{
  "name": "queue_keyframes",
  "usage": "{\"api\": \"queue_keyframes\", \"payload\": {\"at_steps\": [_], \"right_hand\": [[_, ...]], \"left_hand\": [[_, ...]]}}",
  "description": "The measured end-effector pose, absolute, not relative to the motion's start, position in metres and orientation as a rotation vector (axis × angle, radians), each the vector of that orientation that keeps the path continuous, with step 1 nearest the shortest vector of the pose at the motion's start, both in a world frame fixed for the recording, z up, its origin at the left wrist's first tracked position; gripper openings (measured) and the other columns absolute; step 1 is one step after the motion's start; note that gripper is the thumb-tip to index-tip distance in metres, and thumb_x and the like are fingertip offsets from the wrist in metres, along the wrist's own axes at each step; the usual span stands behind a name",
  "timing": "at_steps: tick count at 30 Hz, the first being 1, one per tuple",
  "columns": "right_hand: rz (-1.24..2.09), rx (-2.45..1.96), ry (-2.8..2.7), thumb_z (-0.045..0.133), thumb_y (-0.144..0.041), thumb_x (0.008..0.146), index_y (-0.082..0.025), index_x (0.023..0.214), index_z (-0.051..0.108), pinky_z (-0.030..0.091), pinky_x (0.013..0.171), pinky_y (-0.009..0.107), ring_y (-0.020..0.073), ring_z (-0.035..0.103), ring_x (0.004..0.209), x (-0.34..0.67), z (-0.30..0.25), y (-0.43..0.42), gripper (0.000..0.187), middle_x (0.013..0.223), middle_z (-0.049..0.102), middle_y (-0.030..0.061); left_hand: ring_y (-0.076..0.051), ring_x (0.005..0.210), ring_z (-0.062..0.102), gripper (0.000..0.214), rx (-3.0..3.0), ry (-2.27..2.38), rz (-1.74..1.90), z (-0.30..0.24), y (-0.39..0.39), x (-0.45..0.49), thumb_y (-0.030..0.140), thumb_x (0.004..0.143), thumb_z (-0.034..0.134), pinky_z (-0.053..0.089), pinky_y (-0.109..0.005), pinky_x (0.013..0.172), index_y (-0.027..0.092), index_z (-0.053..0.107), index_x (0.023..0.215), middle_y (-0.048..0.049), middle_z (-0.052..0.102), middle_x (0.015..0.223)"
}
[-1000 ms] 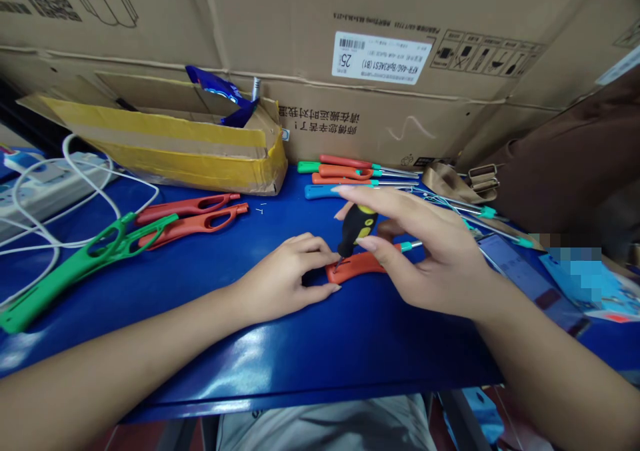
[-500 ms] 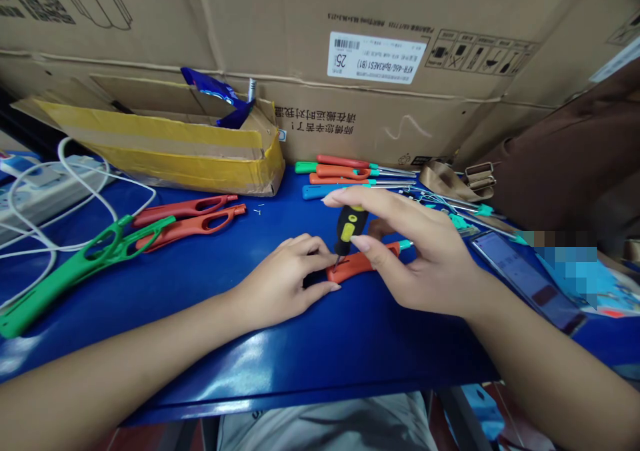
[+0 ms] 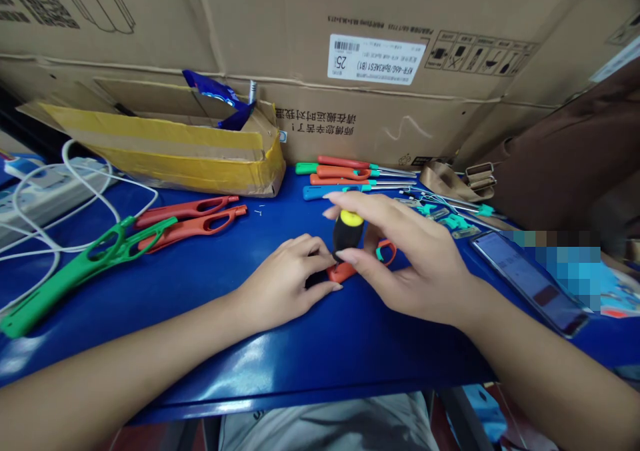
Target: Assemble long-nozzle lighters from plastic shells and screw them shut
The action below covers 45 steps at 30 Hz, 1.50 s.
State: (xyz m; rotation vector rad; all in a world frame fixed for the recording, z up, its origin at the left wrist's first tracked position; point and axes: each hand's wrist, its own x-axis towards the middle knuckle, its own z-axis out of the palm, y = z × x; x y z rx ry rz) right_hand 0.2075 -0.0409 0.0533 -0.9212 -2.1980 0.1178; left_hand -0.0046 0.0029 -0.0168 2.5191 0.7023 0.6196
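My right hand (image 3: pixel 420 261) grips a short black screwdriver (image 3: pixel 347 233) with a yellow cap, thumb on one side and fingers on the other. The screwdriver stands nearly upright over the end of an orange long-neck lighter (image 3: pixel 341 273) lying on the blue table. Its tip is hidden behind the thumb. My left hand (image 3: pixel 283 279) pinches that same end of the lighter between thumb and fingers. Part of the lighter's trigger loop shows beneath my right palm; the rest is covered.
Green (image 3: pixel 63 287) and orange (image 3: pixel 187 229) lighter casings lie left, near small screws (image 3: pixel 259 210). More lighters (image 3: pixel 345 163) and teal-and-metal parts (image 3: pixel 456 221) lie behind my hands. A phone (image 3: pixel 530 283) lies right. An open carton (image 3: pixel 210 161) and a power strip (image 3: pixel 47 187) stand at the back left.
The screwdriver handle has turned: its yellow side patch is out of sight and the yellow cap shows more. My right fingers have shifted slightly; my left hand stays in place.
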Motion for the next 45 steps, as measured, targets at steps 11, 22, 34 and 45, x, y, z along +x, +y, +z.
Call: {"api": "queue_keyframes", "payload": {"at_steps": [11, 22, 34, 45], "right_hand": [[0.057, -0.85, -2.173, 0.065, -0.031, 0.098, -0.027, 0.137, 0.059, 0.062, 0.084, 0.034, 0.0204, 0.069, 0.103, 0.209, 0.053, -0.035, 0.04, 0.119, 0.07, 0.0058], [0.185, -0.708, -2.204, 0.056, -0.011, 0.097, -0.028, 0.14, 0.058, 0.059, 0.094, 0.031, 0.0169, 0.067, 0.114, 0.209, 0.05, -0.036, 0.046, 0.126, 0.071, 0.0028], [0.364, -0.899, -1.68, 0.068, -0.021, 0.094, -0.03, 0.125, 0.059, 0.064, 0.062, 0.026, 0.0176, 0.07, 0.089, 0.236, 0.071, -0.027, 0.033, 0.11, 0.066, 0.0037], [0.753, -1.236, -1.915, 0.063, -0.027, 0.092, -0.02, 0.121, 0.061, 0.063, 0.086, 0.043, 0.0201, 0.071, 0.093, 0.286, 0.01, 0.011, 0.03, 0.119, 0.063, 0.0094]], "left_hand": [[-0.024, 0.099, 0.063, 0.019, 2.542, 0.738, 0.664, -0.017, -0.001, -0.003, 0.032, 0.098, 0.064, 0.052, -0.04, 0.085, 0.021, 0.073, 0.11, -0.0081, 0.069, 0.108], [-0.026, 0.11, 0.062, 0.017, 2.507, 0.698, 0.675, -0.018, -0.001, -0.001, 0.03, 0.098, 0.064, 0.052, -0.044, 0.095, 0.021, 0.072, 0.11, -0.0087, 0.069, 0.114], [-0.028, 0.102, 0.063, 0.038, 2.666, 0.841, 0.244, 0.02, 0.003, -0.02, 0.026, 0.091, 0.066, 0.054, -0.045, 0.09, 0.02, 0.068, 0.128, -0.0084, 0.067, 0.109], [-0.027, 0.105, 0.062, 0.041, 2.794, 0.844, 0.198, 0.005, -0.004, -0.003, 0.034, 0.102, 0.056, 0.055, -0.041, 0.092, 0.015, 0.059, 0.139, -0.0131, 0.063, 0.117]]}}
